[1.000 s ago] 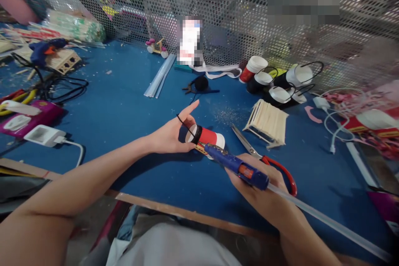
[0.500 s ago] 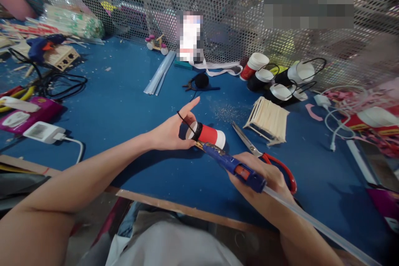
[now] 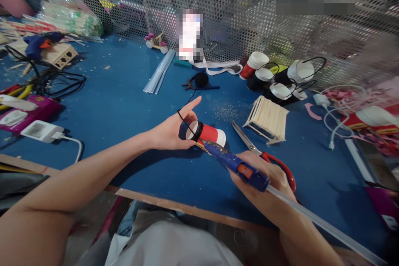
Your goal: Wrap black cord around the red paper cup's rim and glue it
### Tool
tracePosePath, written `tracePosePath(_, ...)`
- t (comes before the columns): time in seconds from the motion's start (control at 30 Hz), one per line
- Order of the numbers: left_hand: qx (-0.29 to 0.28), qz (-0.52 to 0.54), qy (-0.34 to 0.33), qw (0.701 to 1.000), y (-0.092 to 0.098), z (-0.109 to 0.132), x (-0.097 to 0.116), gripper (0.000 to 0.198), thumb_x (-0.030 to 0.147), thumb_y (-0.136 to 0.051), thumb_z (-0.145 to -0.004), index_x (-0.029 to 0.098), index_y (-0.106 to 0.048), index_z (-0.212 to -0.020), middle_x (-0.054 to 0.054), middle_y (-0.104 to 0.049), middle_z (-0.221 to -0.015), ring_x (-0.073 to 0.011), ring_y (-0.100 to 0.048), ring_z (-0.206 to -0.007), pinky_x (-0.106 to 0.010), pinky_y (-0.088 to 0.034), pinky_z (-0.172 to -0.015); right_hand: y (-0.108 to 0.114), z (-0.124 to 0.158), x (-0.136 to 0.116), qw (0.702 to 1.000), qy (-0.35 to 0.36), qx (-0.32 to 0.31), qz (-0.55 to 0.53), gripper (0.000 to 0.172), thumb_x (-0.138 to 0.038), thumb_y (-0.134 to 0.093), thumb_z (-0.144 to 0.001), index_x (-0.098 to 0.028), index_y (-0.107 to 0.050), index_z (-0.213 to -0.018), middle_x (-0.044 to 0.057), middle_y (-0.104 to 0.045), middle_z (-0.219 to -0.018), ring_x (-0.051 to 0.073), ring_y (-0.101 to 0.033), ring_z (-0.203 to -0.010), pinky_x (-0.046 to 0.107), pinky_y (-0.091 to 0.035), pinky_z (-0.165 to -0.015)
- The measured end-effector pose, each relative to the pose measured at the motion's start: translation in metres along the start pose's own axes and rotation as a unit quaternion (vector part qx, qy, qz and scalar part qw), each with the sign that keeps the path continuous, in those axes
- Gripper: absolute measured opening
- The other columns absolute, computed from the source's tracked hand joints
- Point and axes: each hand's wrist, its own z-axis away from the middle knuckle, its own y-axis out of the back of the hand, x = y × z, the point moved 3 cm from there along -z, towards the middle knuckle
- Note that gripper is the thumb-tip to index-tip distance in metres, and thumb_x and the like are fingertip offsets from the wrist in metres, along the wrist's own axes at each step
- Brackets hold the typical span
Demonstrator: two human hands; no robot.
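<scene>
My left hand (image 3: 176, 131) grips the rim end of a red and white paper cup (image 3: 208, 134), which lies on its side. Black cord (image 3: 198, 131) is wound round the cup near its mouth, and a strand of it runs taut over my left thumb. My right hand (image 3: 260, 170) is wrapped around a blue hot glue gun (image 3: 235, 162) with a long clear glue stick (image 3: 324, 220) out of its back. The gun's nozzle is at the cup beside the cord; whether it touches cannot be made out. Red-handled scissors (image 3: 249, 141) lie partly under my right hand.
A stick-built frame (image 3: 268, 118) stands right of the scissors. Several cups with black cord (image 3: 280, 91) are behind it, near a perforated metal screen (image 3: 224, 29). Clear glue sticks (image 3: 158, 72) and a ball of black cord (image 3: 201, 80) lie mid-table. At left are another glue gun (image 3: 40, 45) and a purple power strip (image 3: 34, 112).
The glue gun's nozzle has shifted slightly to the right along the cord on the cup. My left hand and the cup have barely moved.
</scene>
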Motion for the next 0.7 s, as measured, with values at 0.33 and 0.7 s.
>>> tracePosePath(0.33,-0.002,-0.007,-0.011,1.0,0.0006,0.0006,-0.0006,0.102,0.014,-0.068,-0.069,0.031,-0.006,-0.149,-0.005,-0.055,-0.11,-0.019,-0.056,-0.098,-0.038,-0.046,-0.094,0.0018,0.0002,-0.0002,1.0,0.015,-0.018,0.007,0.009,-0.017,-0.054,-0.083,-0.025,-0.054,-0.086,-0.001,-0.061,-0.074,0.013,-0.061,-0.061,0.025,-0.047,-0.054)
tracePosePath(0.7,-0.02,-0.016,-0.026,0.999,0.0005,0.0006,0.0039,0.099,0.013,-0.066,-0.07,0.029,-0.008,-0.149,-0.007,-0.055,-0.115,-0.0196,-0.056,-0.102,-0.038,-0.047,-0.095,0.0043,-0.0003,0.0032,1.0,-0.001,-0.006,-0.01,0.011,-0.014,-0.056,-0.083,-0.024,-0.053,-0.085,-0.004,-0.057,-0.071,0.01,-0.056,-0.057,0.023,-0.045,-0.056)
